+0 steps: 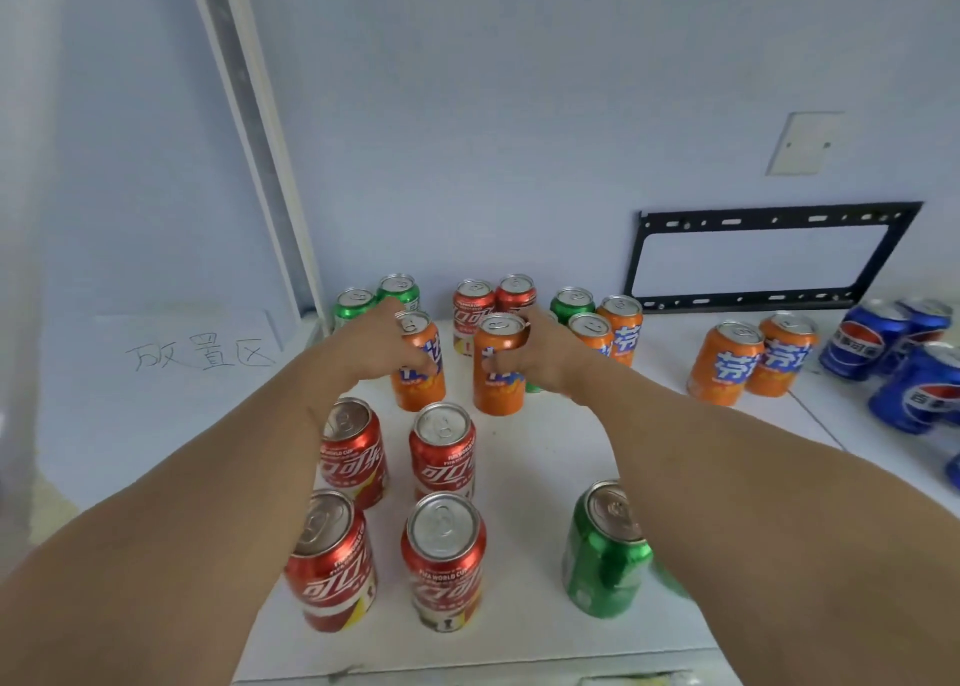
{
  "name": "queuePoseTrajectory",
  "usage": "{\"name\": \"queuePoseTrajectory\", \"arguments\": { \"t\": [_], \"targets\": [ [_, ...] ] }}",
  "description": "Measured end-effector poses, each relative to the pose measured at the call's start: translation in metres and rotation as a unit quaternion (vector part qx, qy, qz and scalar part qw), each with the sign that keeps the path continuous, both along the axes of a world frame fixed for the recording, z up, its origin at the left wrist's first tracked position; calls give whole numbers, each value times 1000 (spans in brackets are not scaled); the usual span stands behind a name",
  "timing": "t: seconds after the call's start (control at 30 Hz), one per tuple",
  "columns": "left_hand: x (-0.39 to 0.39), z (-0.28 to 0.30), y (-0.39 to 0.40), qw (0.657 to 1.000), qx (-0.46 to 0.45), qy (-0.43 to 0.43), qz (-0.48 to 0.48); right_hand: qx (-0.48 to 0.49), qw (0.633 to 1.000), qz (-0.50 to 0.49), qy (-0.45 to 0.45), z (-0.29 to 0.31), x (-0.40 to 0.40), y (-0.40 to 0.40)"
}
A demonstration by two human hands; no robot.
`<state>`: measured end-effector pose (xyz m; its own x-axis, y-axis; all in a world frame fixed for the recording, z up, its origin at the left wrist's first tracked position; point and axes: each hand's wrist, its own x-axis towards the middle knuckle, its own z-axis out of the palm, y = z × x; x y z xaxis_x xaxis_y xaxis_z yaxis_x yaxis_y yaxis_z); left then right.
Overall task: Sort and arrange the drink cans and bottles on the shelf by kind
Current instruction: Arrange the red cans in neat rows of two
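Upright drink cans stand on a white shelf top [540,477]. My left hand [371,345] grips an orange can [422,368] from its left side. My right hand [545,355] grips a second orange can [498,368] from its right side. Both cans rest on the surface, a small gap between them. Several red cans [444,451] stand in front of them, nearer to me. A green can [605,550] stands at the near right, partly behind my right forearm. At the back wall stand green cans [356,303], red cans [472,306] and more orange cans [621,326].
Two orange cans [727,363] stand apart at the right. Several blue cans [857,342] crowd the far right, some tilted. A black metal frame [769,254] leans on the wall. A paper sheet with handwriting [197,352] lies at the left.
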<state>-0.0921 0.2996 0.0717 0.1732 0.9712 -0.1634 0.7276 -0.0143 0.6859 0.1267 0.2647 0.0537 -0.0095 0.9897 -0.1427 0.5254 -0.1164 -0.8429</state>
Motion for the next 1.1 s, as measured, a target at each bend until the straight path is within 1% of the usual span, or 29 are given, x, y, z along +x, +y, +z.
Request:
{"name": "queuePoseTrajectory", "arguments": {
  "t": [0.07, 0.2, 0.27, 0.33, 0.47, 0.57, 0.67, 0.8, 0.87, 0.97, 1.1],
  "targets": [
    [2, 0, -3, 1000, 12, -19, -10, 24, 999, -26, 39, 10, 6, -11],
    [18, 18, -26, 996, 32, -79, -19, 77, 992, -89, 53, 33, 26, -34],
    [30, 26, -34, 992, 39, -112, -31, 91, 985, -115, 95, 41, 37, -48],
    [43, 32, -41, 985, 42, -163, -34, 109, 974, -134, 147, 48, 50, -63],
    [78, 44, -62, 971, 59, -232, -20, 141, 952, -173, 207, 57, 78, -94],
    [111, 47, -83, 951, 46, -305, -26, 146, 943, -196, 227, 57, 106, -117],
    [152, 50, -106, 916, 22, -398, -31, 128, 944, -215, 217, 59, 140, -142],
    [212, 51, -141, 884, 9, -466, -38, 123, 945, -209, 219, 54, 198, -174],
    [242, 47, -162, 875, 6, -482, -32, 126, 946, -201, 221, 47, 228, -190],
    [285, 36, -196, 871, 3, -491, -28, 120, 954, -184, 204, 34, 270, -216],
    [328, 11, -231, 891, 8, -453, -2, 99, 961, -163, 201, 14, 314, -243]
  ]
}}
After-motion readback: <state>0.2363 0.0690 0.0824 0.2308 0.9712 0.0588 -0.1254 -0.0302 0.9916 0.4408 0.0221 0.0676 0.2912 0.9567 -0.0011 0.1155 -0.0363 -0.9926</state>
